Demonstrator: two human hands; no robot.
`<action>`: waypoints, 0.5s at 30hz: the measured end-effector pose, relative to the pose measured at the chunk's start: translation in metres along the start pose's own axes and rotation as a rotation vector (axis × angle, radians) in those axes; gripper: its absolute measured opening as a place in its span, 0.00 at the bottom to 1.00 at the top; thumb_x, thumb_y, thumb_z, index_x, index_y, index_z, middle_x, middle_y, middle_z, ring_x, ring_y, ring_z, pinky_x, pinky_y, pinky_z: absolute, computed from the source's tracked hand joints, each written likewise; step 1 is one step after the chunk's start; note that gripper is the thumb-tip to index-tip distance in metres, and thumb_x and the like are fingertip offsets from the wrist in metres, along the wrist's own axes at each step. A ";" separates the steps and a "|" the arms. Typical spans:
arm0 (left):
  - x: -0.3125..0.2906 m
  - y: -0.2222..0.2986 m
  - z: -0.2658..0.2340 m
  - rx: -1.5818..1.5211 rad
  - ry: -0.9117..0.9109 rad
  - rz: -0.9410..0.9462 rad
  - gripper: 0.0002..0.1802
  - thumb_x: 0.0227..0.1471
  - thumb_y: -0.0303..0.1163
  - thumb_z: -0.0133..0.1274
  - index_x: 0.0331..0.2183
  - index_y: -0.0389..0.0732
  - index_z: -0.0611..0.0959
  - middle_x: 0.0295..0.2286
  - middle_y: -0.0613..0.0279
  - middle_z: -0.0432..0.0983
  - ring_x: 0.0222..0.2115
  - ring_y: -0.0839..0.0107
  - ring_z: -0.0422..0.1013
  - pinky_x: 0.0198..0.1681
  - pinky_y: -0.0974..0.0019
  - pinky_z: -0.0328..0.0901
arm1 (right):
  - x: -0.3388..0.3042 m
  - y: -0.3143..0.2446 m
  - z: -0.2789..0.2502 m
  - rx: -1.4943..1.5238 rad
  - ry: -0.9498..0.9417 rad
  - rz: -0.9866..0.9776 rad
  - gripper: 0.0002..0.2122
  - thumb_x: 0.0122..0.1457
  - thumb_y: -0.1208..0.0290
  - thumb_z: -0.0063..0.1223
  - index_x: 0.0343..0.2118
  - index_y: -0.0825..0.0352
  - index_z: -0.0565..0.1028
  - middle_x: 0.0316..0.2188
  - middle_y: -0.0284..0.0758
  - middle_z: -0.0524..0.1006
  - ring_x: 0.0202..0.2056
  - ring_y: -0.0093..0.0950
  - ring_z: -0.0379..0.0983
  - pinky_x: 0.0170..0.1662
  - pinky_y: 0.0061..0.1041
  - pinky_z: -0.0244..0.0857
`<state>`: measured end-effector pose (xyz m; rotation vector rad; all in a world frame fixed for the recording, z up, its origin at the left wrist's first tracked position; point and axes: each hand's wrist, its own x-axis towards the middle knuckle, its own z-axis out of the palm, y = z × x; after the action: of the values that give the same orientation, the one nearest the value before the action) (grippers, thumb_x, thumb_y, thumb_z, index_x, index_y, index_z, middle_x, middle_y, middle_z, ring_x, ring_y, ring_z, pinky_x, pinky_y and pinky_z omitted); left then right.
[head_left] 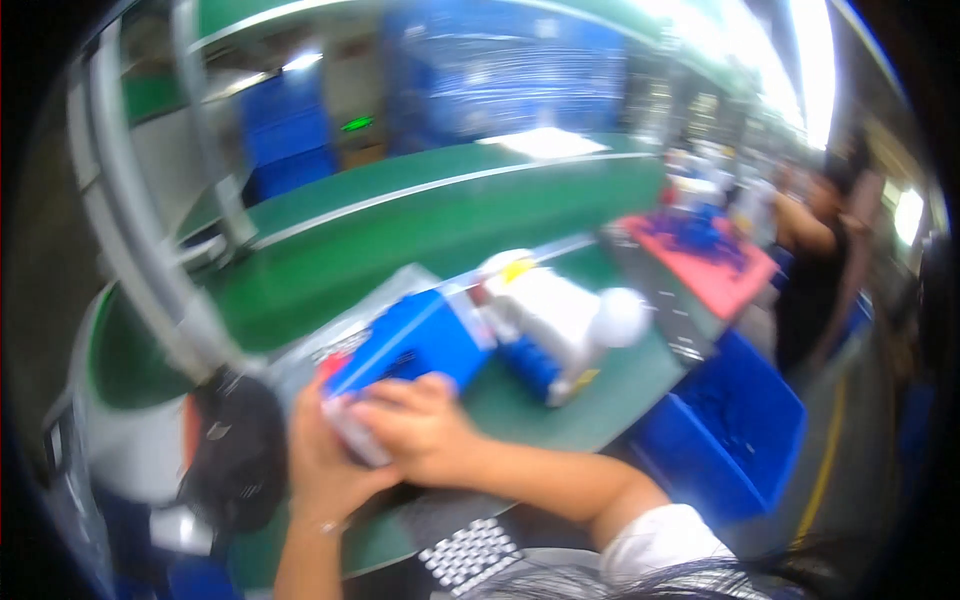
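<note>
At the near left of the green worktable, my left hand (320, 455) is wrapped round the side of a pale, flat-sided object (358, 432). Fingers of my right hand (425, 430) are bent over its top and right side. Motion blur and the hands hide most of it, so its kind is unclear. Just beyond my fingers is a blue box-shaped container (425, 335), with a bit of red at its left edge. To its right lie a white rounded object (555, 305) with a yellow patch and a dark blue cylindrical piece (530, 368).
A black cap-like item (237, 450) hangs by the grey post (150, 220) on the left. A big blue bin (725, 430) stands off the table's right side. Beyond it, a red mat (735, 285) bears blue parts, near another person (815, 260). Behind runs a green conveyor (400, 215).
</note>
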<state>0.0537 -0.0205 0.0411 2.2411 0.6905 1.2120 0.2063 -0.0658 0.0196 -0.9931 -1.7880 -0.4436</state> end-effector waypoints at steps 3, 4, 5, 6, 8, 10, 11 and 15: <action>-0.007 0.003 0.004 0.063 0.108 0.020 0.62 0.11 0.44 0.72 0.52 0.36 0.60 0.45 0.50 0.63 0.46 0.55 0.63 0.50 0.58 0.58 | 0.002 -0.003 0.010 0.002 0.095 -0.078 0.21 0.42 0.70 0.56 0.44 0.64 0.70 0.43 0.33 0.72 0.39 0.29 0.68 0.40 0.33 0.52; -0.006 0.000 -0.001 0.113 0.096 0.118 0.60 0.15 0.38 0.70 0.53 0.38 0.58 0.47 0.50 0.61 0.47 0.55 0.62 0.51 0.58 0.57 | 0.006 -0.006 0.012 -0.022 0.120 -0.089 0.22 0.42 0.70 0.56 0.44 0.64 0.70 0.43 0.33 0.72 0.39 0.29 0.68 0.41 0.34 0.52; -0.005 -0.004 0.001 0.158 0.087 0.214 0.58 0.18 0.33 0.68 0.54 0.39 0.56 0.49 0.49 0.60 0.48 0.55 0.62 0.52 0.57 0.56 | 0.005 -0.007 0.012 -0.046 0.139 -0.097 0.22 0.43 0.69 0.56 0.45 0.64 0.70 0.44 0.33 0.71 0.39 0.29 0.67 0.42 0.34 0.52; -0.009 0.001 0.006 0.158 0.099 0.178 0.59 0.20 0.32 0.68 0.55 0.40 0.52 0.51 0.48 0.58 0.49 0.54 0.61 0.52 0.56 0.55 | 0.005 -0.008 0.013 -0.054 0.151 -0.096 0.21 0.44 0.69 0.56 0.45 0.64 0.70 0.45 0.32 0.71 0.40 0.28 0.66 0.45 0.35 0.50; -0.008 -0.005 0.013 0.111 0.087 0.247 0.60 0.21 0.32 0.68 0.56 0.40 0.51 0.51 0.47 0.57 0.49 0.53 0.61 0.52 0.55 0.55 | 0.001 -0.009 0.010 -0.043 0.137 -0.057 0.21 0.46 0.69 0.55 0.45 0.64 0.69 0.45 0.32 0.71 0.40 0.28 0.66 0.48 0.36 0.48; -0.008 -0.012 0.012 0.144 0.093 0.322 0.61 0.24 0.33 0.68 0.57 0.41 0.46 0.52 0.46 0.56 0.50 0.52 0.60 0.52 0.53 0.55 | 0.001 -0.010 0.009 -0.040 0.140 -0.054 0.20 0.46 0.69 0.55 0.45 0.64 0.69 0.45 0.32 0.71 0.40 0.28 0.66 0.48 0.36 0.48; -0.008 -0.014 0.011 0.143 0.093 0.324 0.61 0.24 0.33 0.68 0.57 0.41 0.46 0.52 0.46 0.56 0.50 0.52 0.60 0.52 0.53 0.55 | 0.001 -0.011 0.010 -0.048 0.136 -0.039 0.20 0.47 0.69 0.55 0.45 0.64 0.69 0.45 0.32 0.71 0.41 0.28 0.66 0.48 0.37 0.48; -0.010 -0.021 0.007 0.169 0.095 0.332 0.60 0.26 0.34 0.67 0.56 0.41 0.47 0.52 0.46 0.55 0.50 0.51 0.59 0.53 0.53 0.55 | -0.001 -0.012 0.011 0.046 0.044 0.030 0.22 0.47 0.69 0.54 0.48 0.63 0.67 0.47 0.36 0.68 0.46 0.30 0.64 0.51 0.39 0.46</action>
<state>0.0514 -0.0126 0.0188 2.5249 0.4816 1.4728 0.1907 -0.0659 0.0152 -0.9697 -1.7346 -0.4006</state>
